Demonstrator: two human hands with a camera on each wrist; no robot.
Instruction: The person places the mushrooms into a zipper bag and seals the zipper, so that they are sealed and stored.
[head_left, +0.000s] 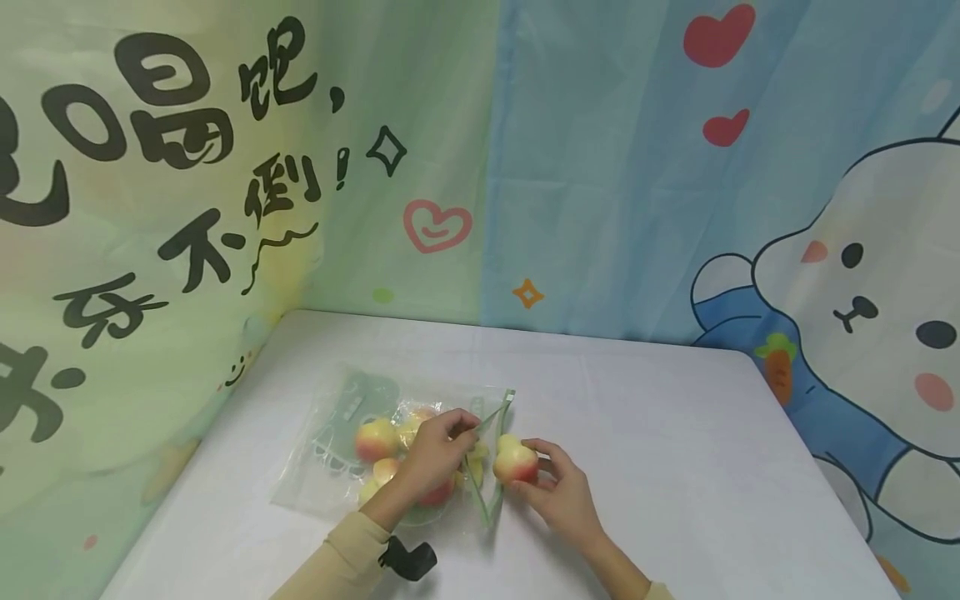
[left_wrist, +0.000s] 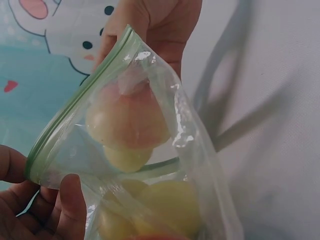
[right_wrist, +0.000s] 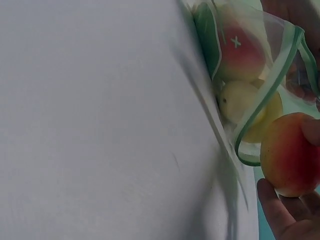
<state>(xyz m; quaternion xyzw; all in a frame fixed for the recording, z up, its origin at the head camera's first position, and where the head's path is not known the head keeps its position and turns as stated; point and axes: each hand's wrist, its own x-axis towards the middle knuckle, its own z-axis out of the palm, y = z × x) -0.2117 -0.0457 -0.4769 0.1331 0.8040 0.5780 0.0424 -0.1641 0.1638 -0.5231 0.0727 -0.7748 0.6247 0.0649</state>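
A clear zip bag (head_left: 306,473) with a green zip edge and green print lies on the table, its mouth facing right and held apart. My left hand (head_left: 433,457) pinches the bag's upper rim; in the left wrist view the thumb and fingers grip the green zip strip (left_wrist: 75,107). Several yellow-and-red pears (head_left: 377,439) lie inside, partly hidden by that hand. My right hand (head_left: 561,498) holds another pear (head_left: 517,463) by its red end, narrow yellow end toward the bag. In the right wrist view this pear (right_wrist: 290,155) is right at the mouth.
A white table (head_left: 675,450) stretches to the right and behind the bag. A printed cloth backdrop (head_left: 600,167) hangs along its back and left. A black strap piece (head_left: 411,560) shows by the left wrist.
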